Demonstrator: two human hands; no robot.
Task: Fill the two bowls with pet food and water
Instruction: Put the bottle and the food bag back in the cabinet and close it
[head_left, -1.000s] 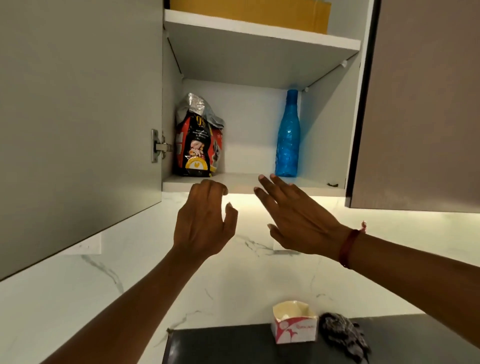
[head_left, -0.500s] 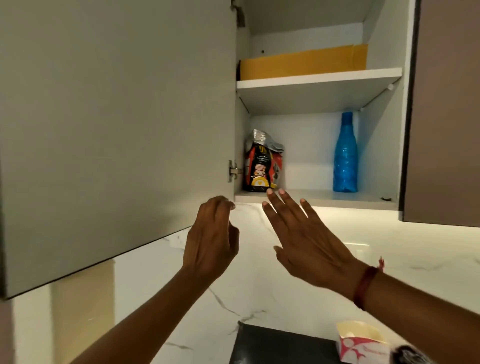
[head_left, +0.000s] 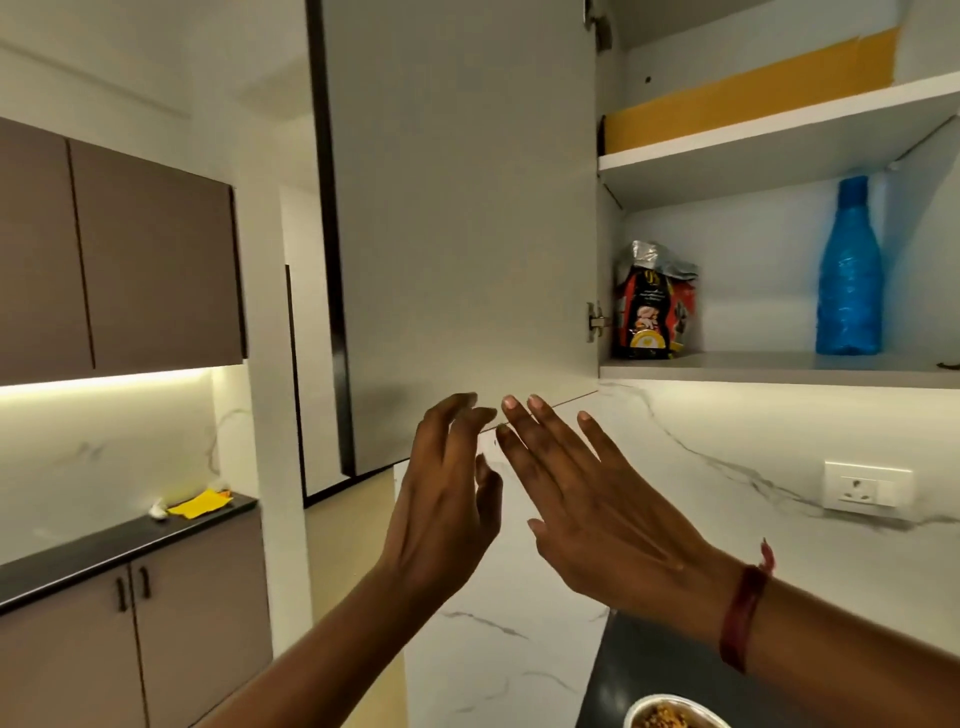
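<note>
A black and red pet food bag (head_left: 652, 312) stands on the lower shelf of the open wall cabinet, at its left. A blue bottle (head_left: 849, 275) stands further right on the same shelf. A steel bowl (head_left: 675, 713) holding brown pellets peeks in at the bottom edge, on the dark counter. My left hand (head_left: 447, 499) is raised with fingers apart, just under the lower edge of the open cabinet door (head_left: 462, 208). My right hand (head_left: 597, 509) is beside it, flat and open, holding nothing. Both hands are well below and left of the shelf.
A yellow-brown box (head_left: 748, 104) lies on the upper shelf. A wall socket (head_left: 865, 486) sits on the marble backsplash at right. At left are brown wall cabinets (head_left: 119, 260) and a dark counter (head_left: 124, 540) with a yellow cloth (head_left: 200, 503).
The view has swung left, so the cabinet, bag and bottle slid right. Both hands stayed raised and empty, now under the door's lower edge. The bowl has come into view.
</note>
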